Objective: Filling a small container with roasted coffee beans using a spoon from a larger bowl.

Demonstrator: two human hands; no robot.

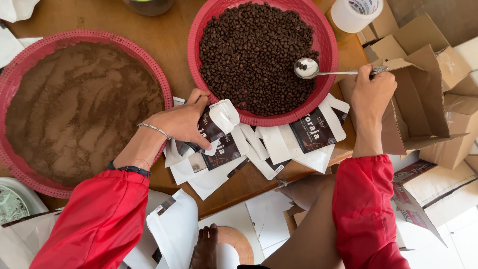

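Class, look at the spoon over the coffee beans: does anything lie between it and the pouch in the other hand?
Only the basket's red rim. The spoon is inside it; the pouch lies just outside, under the left hand.

Plastic, metal, paper and wood under my hands

I see a glossy polished metal spoon [318, 70] in my right hand [371, 94], over dark, faintly shiny coffee beans [254, 55] in a red woven-look plastic basket [326, 45]. My left hand [181, 122] grips a smooth matt white paper pouch [223, 117] with a dark label. The left basket [20, 74] holds matt, powdery brown ground coffee [79, 109]. The table [169, 35] is bare brown wood; rough matt cardboard boxes [423, 99] sit right. My sleeves [99, 219] are red cloth.
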